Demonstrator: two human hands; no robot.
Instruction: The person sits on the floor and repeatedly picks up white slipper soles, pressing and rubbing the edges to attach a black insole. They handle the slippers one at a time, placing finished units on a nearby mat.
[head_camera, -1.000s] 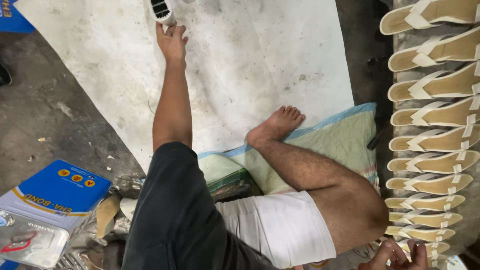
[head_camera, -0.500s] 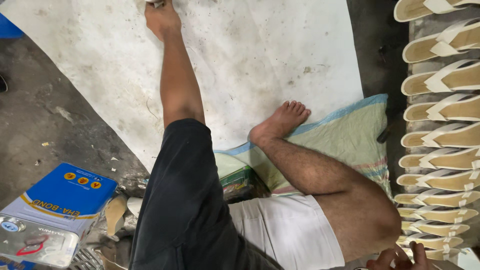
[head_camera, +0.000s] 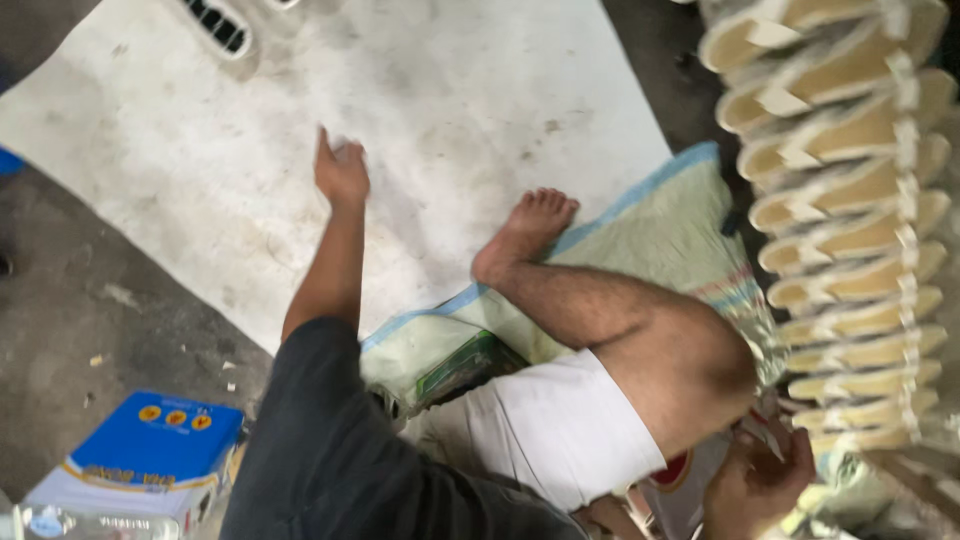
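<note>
Left hand (head_camera: 342, 170) stretched out over the white sheet (head_camera: 450, 110), fingers loosely curled, empty, near a slotted black-and-white object (head_camera: 218, 24) beyond reach. Right hand (head_camera: 757, 478) low beside the knee, gripping something unclear, next to stacked soles (head_camera: 850, 200) kept close

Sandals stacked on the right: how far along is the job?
Looks done: a row of strapped tan sandals stands stacked. In hand: nothing clear; the left hand hovers empty over the white sheet, the right hand rests low by the stack's foot, grip hidden. Left: how many remain cannot be told.
</note>
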